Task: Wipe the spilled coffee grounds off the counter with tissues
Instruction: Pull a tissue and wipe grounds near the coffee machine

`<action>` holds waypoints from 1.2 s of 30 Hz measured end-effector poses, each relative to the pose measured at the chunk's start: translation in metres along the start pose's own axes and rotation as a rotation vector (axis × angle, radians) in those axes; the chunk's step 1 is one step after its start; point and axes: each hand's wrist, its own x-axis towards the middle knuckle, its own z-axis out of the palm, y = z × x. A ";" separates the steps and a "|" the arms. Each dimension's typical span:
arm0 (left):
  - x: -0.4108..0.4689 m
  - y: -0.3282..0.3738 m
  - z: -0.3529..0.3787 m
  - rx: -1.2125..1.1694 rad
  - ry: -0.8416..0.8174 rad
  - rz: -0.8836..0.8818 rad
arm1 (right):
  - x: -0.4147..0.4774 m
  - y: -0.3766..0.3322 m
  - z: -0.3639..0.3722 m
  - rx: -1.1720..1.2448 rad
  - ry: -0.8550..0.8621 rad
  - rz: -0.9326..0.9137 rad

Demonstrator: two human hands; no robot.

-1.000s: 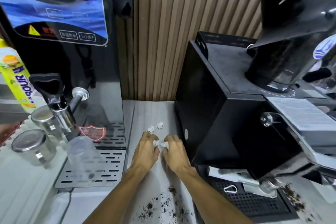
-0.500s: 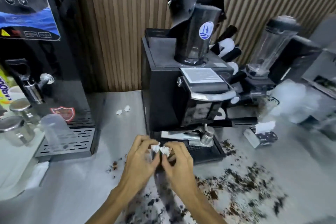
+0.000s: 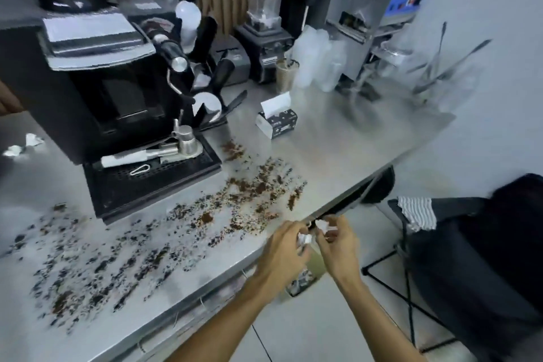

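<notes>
Dark coffee grounds (image 3: pixel 164 232) lie scattered in a wide band across the steel counter (image 3: pixel 346 150), in front of the black espresso machine (image 3: pixel 97 103). My left hand (image 3: pixel 283 256) pinches a small crumpled white tissue wad (image 3: pixel 304 238) at the counter's front edge. My right hand (image 3: pixel 338 244) pinches a second tissue wad (image 3: pixel 322 225) just beyond that edge. The two hands nearly touch. A tissue box (image 3: pixel 277 120) with a sheet sticking up stands behind the grounds.
Two used tissue wads (image 3: pixel 23 145) lie at the far left of the counter. A drip tray (image 3: pixel 152 176) juts out below the machine. A blender (image 3: pixel 264 23), stacked plastic cups (image 3: pixel 317 59) and utensils fill the back. A black bin (image 3: pixel 482 258) stands on the floor right of the counter.
My view has swung right along the counter. Both hands, still pinching tissue wads, have moved from in front of the espresso machine to the counter's front edge near the bin.
</notes>
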 end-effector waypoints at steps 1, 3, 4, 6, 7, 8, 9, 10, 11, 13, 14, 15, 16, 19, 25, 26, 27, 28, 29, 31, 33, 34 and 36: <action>0.003 -0.002 0.017 0.037 -0.041 -0.022 | 0.000 0.019 0.000 -0.018 -0.002 0.061; 0.010 -0.017 0.050 0.082 -0.118 -0.070 | -0.002 0.056 0.006 -0.049 -0.013 0.177; 0.012 -0.028 0.066 0.107 -0.157 -0.093 | -0.003 0.075 0.013 -0.064 -0.027 0.236; 0.017 -0.055 0.095 0.156 -0.204 -0.135 | -0.003 0.113 0.034 -0.091 -0.069 0.303; 0.022 -0.073 0.112 0.174 -0.237 -0.164 | -0.003 0.134 0.049 -0.107 -0.088 0.317; 0.027 -0.093 0.131 0.184 -0.251 -0.183 | -0.002 0.158 0.066 -0.115 -0.103 0.333; 0.033 -0.115 0.151 0.194 -0.277 -0.210 | -0.001 0.179 0.083 -0.121 -0.114 0.345; 0.038 -0.136 0.170 0.215 -0.290 -0.205 | 0.000 0.202 0.101 -0.130 -0.117 0.360; 0.042 -0.156 0.188 0.232 -0.310 -0.214 | -0.001 0.225 0.118 -0.143 -0.122 0.375; 0.052 -0.195 0.223 0.261 -0.326 -0.181 | -0.005 0.263 0.148 -0.131 -0.139 0.394; 0.057 -0.214 0.240 0.282 -0.327 -0.153 | -0.006 0.283 0.163 -0.119 -0.148 0.392; 0.062 -0.232 0.255 0.300 -0.329 -0.155 | -0.006 0.299 0.176 -0.112 -0.159 0.388; 0.067 -0.251 0.271 0.314 -0.336 -0.143 | -0.006 0.315 0.188 -0.116 -0.166 0.393; 0.077 -0.282 0.297 0.338 -0.360 -0.149 | -0.005 0.346 0.207 -0.113 -0.150 0.401; 0.076 -0.224 0.264 0.358 -0.268 -0.032 | -0.002 0.308 0.160 -0.033 0.025 0.385; 0.076 -0.205 0.254 0.348 -0.244 -0.003 | 0.001 0.290 0.144 -0.030 0.058 0.362; 0.076 -0.184 0.244 0.326 -0.205 0.040 | 0.003 0.272 0.128 -0.034 0.098 0.314; 0.074 -0.160 0.232 0.297 -0.165 0.071 | 0.005 0.248 0.111 -0.034 0.135 0.271; 0.073 -0.139 0.222 0.272 -0.129 0.111 | 0.006 0.227 0.095 -0.023 0.172 0.232; 0.071 -0.085 0.192 0.184 -0.052 0.156 | 0.013 0.174 0.053 0.015 0.235 0.166; 0.069 -0.050 0.174 0.094 0.010 0.211 | 0.019 0.135 0.028 0.048 0.289 0.056; 0.070 -0.029 0.160 0.060 0.044 0.214 | 0.024 0.112 0.010 0.062 0.307 0.007; 0.068 0.014 0.128 -0.008 0.121 0.227 | 0.032 0.066 -0.023 0.072 0.334 -0.114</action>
